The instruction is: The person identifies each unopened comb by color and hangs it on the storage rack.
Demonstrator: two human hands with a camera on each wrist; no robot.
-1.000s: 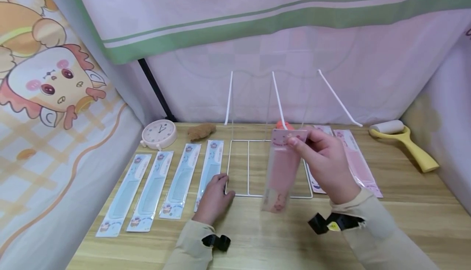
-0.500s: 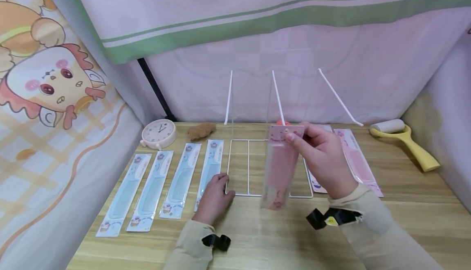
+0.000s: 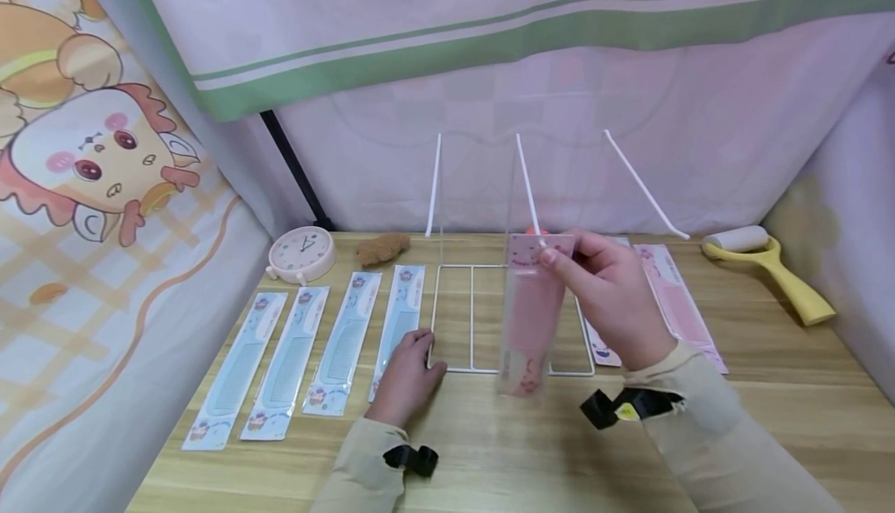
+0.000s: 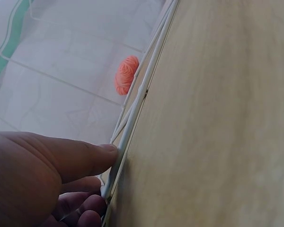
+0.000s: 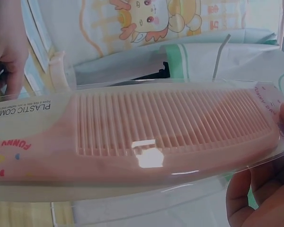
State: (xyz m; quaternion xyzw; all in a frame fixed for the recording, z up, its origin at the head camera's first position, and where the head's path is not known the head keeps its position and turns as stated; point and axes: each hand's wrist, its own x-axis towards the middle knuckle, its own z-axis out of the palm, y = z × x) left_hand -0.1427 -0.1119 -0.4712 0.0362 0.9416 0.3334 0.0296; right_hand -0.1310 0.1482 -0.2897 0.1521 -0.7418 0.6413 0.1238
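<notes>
My right hand [image 3: 615, 303] pinches the top card of a packaged pink comb [image 3: 534, 319], which hangs down in front of a white wire rack [image 3: 471, 326]. The card's top meets the tip of the rack's middle hook [image 3: 527, 179]; whether the tip passes through the hole I cannot tell. In the right wrist view the comb's teeth [image 5: 175, 123] show through clear wrapping, with my fingers [image 5: 239, 191] at its card end. My left hand [image 3: 409, 377] holds the rack's front left base corner, thumb [image 4: 92, 158] on top of the wire and fingers curled below in the left wrist view.
Several packaged blue combs [image 3: 287, 365] lie left of the rack. Packaged pink combs [image 3: 678, 303] lie at right, one partly hidden. A clock [image 3: 302, 254], a brown lump [image 3: 382, 249], an orange yarn ball [image 4: 127, 74] and a yellow-handled roller [image 3: 786, 280] stand along the back.
My right hand has moved the pink comb slightly left and up, bringing its card to the middle hook's tip. The left hand stays on the rack.
</notes>
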